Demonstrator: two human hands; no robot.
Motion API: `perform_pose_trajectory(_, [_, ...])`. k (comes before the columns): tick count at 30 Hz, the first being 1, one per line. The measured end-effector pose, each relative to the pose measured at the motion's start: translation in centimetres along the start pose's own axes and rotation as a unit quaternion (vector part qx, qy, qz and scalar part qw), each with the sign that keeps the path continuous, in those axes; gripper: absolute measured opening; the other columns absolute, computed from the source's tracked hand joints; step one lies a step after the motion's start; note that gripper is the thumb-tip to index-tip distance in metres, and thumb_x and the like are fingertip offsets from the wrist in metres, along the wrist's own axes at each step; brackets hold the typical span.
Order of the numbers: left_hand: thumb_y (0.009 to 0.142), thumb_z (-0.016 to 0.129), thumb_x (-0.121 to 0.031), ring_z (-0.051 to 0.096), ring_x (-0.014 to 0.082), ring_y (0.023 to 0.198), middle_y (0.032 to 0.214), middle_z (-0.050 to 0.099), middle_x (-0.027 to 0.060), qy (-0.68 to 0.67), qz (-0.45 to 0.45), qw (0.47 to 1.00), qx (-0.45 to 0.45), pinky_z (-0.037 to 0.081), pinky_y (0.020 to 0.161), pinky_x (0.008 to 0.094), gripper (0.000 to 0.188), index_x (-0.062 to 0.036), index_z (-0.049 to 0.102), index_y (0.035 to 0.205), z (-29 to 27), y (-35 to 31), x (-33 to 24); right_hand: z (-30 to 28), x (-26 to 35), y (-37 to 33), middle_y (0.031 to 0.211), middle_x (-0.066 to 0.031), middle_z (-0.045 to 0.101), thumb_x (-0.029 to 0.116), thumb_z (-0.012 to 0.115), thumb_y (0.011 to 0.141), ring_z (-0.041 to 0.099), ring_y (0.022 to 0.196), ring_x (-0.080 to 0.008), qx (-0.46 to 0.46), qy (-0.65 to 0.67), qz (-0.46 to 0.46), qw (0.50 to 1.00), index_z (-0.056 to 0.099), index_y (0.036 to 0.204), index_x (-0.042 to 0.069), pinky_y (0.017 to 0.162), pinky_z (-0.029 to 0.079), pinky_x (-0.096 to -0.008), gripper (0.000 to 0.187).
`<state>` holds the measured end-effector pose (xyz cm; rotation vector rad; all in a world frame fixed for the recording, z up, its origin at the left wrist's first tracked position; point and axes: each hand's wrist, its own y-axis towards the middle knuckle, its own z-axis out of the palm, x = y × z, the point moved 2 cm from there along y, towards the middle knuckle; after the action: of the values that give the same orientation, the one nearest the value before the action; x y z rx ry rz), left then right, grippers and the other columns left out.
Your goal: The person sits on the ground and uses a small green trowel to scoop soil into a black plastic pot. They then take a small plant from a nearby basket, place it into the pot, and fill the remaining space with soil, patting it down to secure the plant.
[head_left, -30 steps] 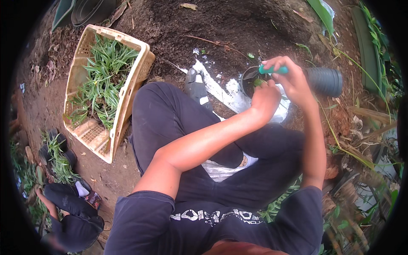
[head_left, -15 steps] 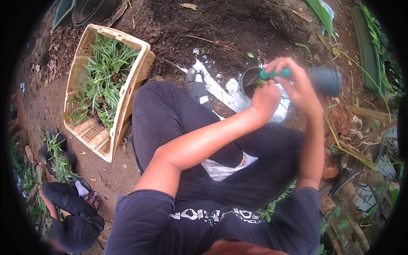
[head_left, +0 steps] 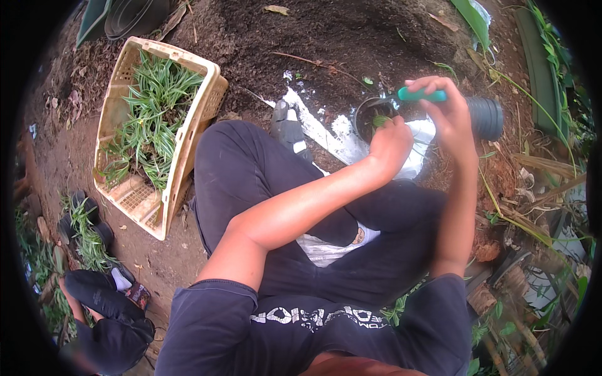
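Note:
A dark round plant pot [head_left: 358,121] stands on the soil in front of my legs, with dark soil inside. My left hand [head_left: 391,148] is closed at its near right rim, pinching a small green striped-leaf plant [head_left: 380,120] over the pot's mouth. My right hand [head_left: 445,109] grips the green handle of a trowel [head_left: 421,94], above and right of the pot. The trowel's blade points left towards the far rim and is blurred.
A stack of dark pots [head_left: 486,118] lies on its side at the right. White sheeting [head_left: 342,139] lies under the pot. On the left a cream crate [head_left: 168,207] holds several striped plants. Another person [head_left: 110,319] sits at the lower left beside potted plants [head_left: 88,229].
My right hand has moved right with the trowel, drawing its blade back from the pot's middle towards the rim. My left hand stays by the pot with the plant.

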<state>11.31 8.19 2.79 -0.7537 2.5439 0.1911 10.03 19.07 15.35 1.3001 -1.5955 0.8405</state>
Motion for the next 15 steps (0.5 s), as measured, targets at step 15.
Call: perform_pose_trajectory(15, [0.088, 0.061, -0.008, 0.070, 0.0261, 0.090, 0.097, 0.065, 0.0148, -0.015, 0.028, 0.999, -0.006, 0.061, 0.070, 0.0372, 0.013, 0.0017, 0.068, 0.093, 0.1, -0.1, 0.1, 1.2, -1.1, -0.6, 0.117, -0.0139, 0.070, -0.014, 0.057, 0.092, 0.068, 0.119, -0.0256, 0.036, -0.054, 0.007, 0.998, 0.055, 0.106, 0.000, 0.096, 0.057, -0.0391, 0.020])
